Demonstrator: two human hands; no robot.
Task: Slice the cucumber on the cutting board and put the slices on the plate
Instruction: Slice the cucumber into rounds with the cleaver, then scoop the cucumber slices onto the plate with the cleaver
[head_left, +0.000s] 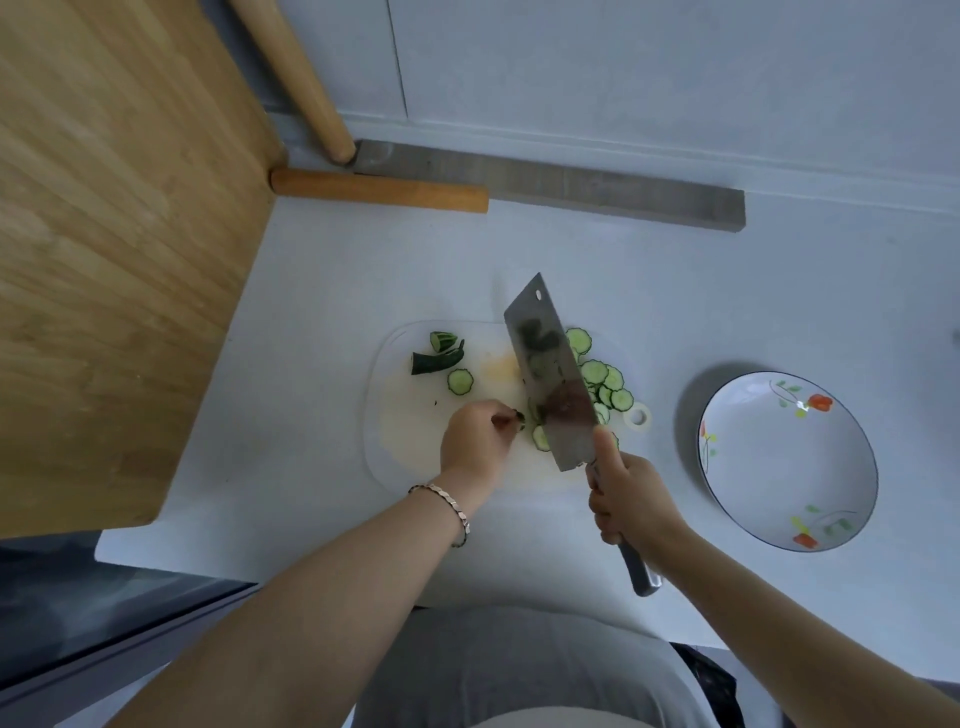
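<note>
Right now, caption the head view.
Right hand grips a steel cleaver among green cucumber slices on the white cutting board; left hand pinches a cucumber stub; flowered white plate holds none.

Counts:
- 1 white cutting board (410, 434), centre
- 1 cleaver (550, 384)
- 1 flowered plate (779, 467), right
- 2 hands: left hand (475, 441), right hand (631, 501)
- 1 bracelet (452, 506)
- 2 cucumber end pieces (436, 361), upper left of the board
- 1 cucumber stub (518, 421)
- Roughly nine slices (460, 382); they overlap, exact count unclear
- 2 wooden rods (379, 189), upper left
- 1 grey bar (597, 189)
</note>
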